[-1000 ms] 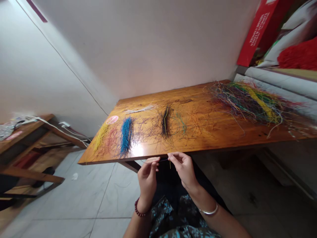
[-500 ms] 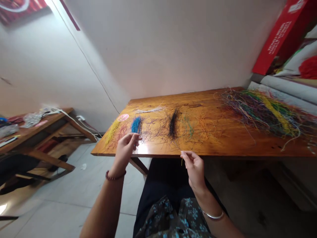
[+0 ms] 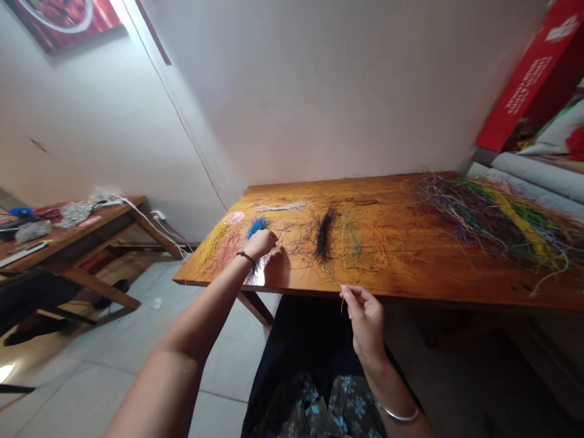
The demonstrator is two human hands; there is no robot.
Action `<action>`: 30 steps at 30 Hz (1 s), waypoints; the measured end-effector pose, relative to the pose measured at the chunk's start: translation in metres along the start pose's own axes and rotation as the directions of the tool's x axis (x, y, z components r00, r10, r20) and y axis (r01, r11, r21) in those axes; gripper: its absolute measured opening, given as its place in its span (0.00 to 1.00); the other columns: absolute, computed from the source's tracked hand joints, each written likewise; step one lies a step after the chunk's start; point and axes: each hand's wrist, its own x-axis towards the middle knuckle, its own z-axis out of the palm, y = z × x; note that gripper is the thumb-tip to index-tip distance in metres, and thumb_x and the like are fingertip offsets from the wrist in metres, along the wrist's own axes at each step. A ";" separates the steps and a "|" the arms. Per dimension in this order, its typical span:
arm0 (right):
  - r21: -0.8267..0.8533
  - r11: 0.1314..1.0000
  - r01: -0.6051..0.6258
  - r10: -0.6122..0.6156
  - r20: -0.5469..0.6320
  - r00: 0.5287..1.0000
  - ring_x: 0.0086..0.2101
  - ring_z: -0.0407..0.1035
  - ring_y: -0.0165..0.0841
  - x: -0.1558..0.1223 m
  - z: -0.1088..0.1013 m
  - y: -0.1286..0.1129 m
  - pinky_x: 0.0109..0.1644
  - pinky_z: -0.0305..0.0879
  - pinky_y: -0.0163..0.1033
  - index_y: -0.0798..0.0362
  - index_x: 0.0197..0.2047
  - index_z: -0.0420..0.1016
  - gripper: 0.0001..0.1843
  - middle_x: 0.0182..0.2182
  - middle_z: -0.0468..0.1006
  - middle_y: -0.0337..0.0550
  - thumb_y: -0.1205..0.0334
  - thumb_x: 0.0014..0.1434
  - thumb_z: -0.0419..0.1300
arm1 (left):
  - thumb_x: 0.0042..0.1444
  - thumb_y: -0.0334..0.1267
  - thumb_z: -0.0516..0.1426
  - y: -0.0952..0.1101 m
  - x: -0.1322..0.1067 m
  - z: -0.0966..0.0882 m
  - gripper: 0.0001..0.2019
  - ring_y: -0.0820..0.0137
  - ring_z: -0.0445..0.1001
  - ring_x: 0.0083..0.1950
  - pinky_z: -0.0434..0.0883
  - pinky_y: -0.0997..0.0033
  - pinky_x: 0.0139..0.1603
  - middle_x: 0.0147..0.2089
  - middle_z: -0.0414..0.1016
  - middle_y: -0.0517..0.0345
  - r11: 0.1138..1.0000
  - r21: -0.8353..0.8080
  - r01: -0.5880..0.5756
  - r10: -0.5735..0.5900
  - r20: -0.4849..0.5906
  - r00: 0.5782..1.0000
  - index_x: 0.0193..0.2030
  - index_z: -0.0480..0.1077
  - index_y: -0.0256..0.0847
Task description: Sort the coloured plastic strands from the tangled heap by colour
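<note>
Right hand: pinching a yellow strand, which is hanging downward beside the wooden table's front edge.
Left hand: covering part of the blue bundle; its grip cannot be told.
Black bundle: lying between the hands, running front to back.
Mixed heap: sprawling at right.
Red box: standing beyond, contents not showing.

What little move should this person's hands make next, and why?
I'd probably carry the yellow strand pinched in the right hand to the yellow bundle at the left end of the table: the colours match, and the strand's lower end hangs free. The left hand is by the blue bundle; whether it holds anything is unclear.
</note>
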 end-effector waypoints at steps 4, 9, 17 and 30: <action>-0.012 1.000 0.003 -0.003 -0.008 1.000 0.26 0.66 0.27 0.001 -0.001 -0.002 0.26 0.56 0.32 0.58 0.37 0.80 0.18 0.31 0.80 0.46 0.50 0.55 0.69 | 0.59 0.45 0.60 0.006 -0.006 0.004 0.13 0.59 0.79 0.40 0.69 0.69 0.43 0.34 0.80 0.46 0.998 0.069 -0.003 0.002 0.008 1.000 0.31 0.79 0.39; -0.022 1.000 -0.010 0.011 0.043 0.999 0.26 0.67 0.28 0.000 0.000 -0.004 0.25 0.57 0.31 0.58 0.37 0.81 0.18 0.31 0.81 0.47 0.50 0.55 0.69 | 0.67 0.53 0.51 0.041 -0.058 0.006 0.21 0.61 0.78 0.48 0.70 0.67 0.47 0.48 0.80 0.48 0.997 0.001 -0.077 0.077 -0.108 0.991 0.54 0.75 0.42; -0.033 0.999 -0.010 0.014 0.140 0.990 0.35 0.76 0.36 -0.007 0.005 -0.009 0.36 0.71 0.36 0.55 0.36 0.82 0.15 0.34 0.83 0.48 0.51 0.56 0.68 | 0.68 0.49 0.53 0.115 -0.165 0.055 0.20 0.64 0.80 0.44 0.75 0.68 0.45 0.43 0.81 0.50 0.660 -0.723 -0.205 0.258 -0.039 0.965 0.59 0.73 0.41; -0.155 0.987 0.046 -0.002 0.277 0.961 0.29 0.71 0.31 -0.014 0.003 -0.013 0.32 0.63 0.33 0.55 0.35 0.82 0.14 0.30 0.80 0.45 0.51 0.58 0.68 | 0.68 0.39 0.55 0.095 -0.198 0.036 0.09 0.65 0.77 0.44 0.72 0.66 0.46 0.43 0.80 0.53 0.882 -0.150 -0.447 0.370 -0.367 0.854 0.47 0.77 0.45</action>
